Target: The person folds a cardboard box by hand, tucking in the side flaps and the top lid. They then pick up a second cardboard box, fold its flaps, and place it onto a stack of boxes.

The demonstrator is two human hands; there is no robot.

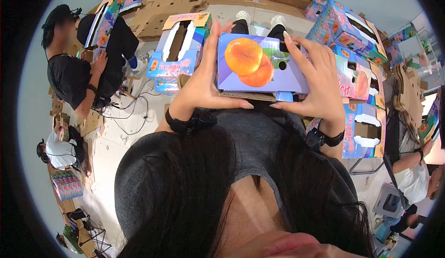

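Between my two hands is a cardboard fruit box (232, 79), purple-blue with large orange peaches printed on the side facing me and a round hole near its right end. My left hand (204, 81) grips the box's left end, fingers along the far side and thumb under the near lower edge. Around the right end, my right hand (317, 74) has its fingers over the top and its thumb at the lower edge, beside a small blue flap (284, 96). The far side of the box is hidden.
Printed fruit boxes (174, 56) stand to the left, and more stacked boxes (345, 26) rise at the right. Flattened cardboard (160, 12) lies at the back. Cables (141, 107) trail on the floor. A seated person (74, 72) handles a box at left; others work farther off.
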